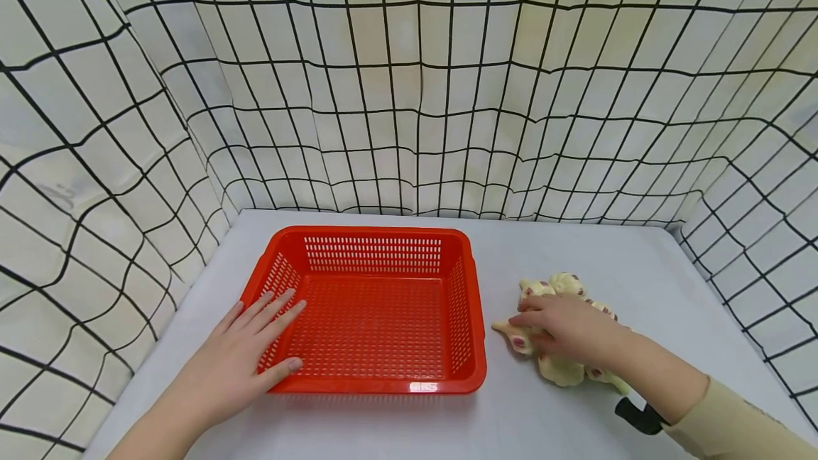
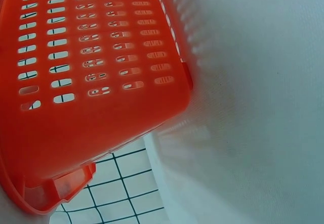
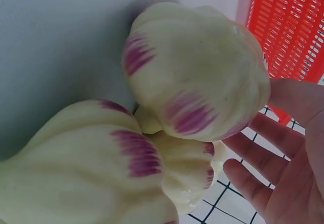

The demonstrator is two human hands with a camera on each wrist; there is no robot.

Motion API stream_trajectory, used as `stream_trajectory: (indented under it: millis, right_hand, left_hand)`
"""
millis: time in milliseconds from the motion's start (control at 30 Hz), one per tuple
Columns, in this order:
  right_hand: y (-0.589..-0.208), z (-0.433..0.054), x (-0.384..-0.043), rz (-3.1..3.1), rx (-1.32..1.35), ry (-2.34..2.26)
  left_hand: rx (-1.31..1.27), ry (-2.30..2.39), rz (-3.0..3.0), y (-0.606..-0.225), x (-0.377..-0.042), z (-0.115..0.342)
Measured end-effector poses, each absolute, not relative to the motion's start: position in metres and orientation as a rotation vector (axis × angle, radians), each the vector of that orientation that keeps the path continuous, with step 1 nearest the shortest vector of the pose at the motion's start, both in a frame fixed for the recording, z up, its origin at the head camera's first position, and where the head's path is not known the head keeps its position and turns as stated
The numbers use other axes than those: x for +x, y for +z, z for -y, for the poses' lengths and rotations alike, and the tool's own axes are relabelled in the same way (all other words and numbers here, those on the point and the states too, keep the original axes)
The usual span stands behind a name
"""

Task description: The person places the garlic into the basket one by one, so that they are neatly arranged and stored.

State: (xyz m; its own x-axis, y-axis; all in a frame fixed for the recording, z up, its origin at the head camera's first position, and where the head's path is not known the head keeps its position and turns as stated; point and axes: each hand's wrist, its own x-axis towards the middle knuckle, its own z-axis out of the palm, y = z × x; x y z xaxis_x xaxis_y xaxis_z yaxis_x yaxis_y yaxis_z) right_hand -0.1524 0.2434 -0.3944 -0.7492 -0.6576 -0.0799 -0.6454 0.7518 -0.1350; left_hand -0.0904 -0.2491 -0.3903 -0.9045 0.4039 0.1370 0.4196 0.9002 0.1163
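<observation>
Head view shows the left hand (image 1: pixel 236 360) spread over the left rim of a red perforated plastic basket (image 1: pixel 364 385). Right of it, garlic bulbs (image 1: pixel 562 373) cluster on the white tabletop (image 1: pixel 537 247) under the right hand (image 1: pixel 571 325), whose fingers fan beside one bulb; whether they grip it, I cannot tell. Smooth, rounded and purple-streaked, that bulb could slip from a loose hold or knock its crowded neighbours rolling; heavy pressure on the rim might tip the basket.
</observation>
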Motion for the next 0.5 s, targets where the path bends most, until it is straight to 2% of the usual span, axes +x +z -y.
stream_trajectory:
  millis: [167, 500]
  right_hand:
    - [-0.395, -0.244, -0.154, -2.806, -1.047, -0.2]
    - [-0.397, -0.233, -0.156, -2.863, -0.811, -0.158]
  left_hand:
    - [-0.638, -0.211, 2.953, -0.391, -0.09, 0.25]
    - [-0.651, -0.217, 2.932, -0.392, -0.091, 0.25]
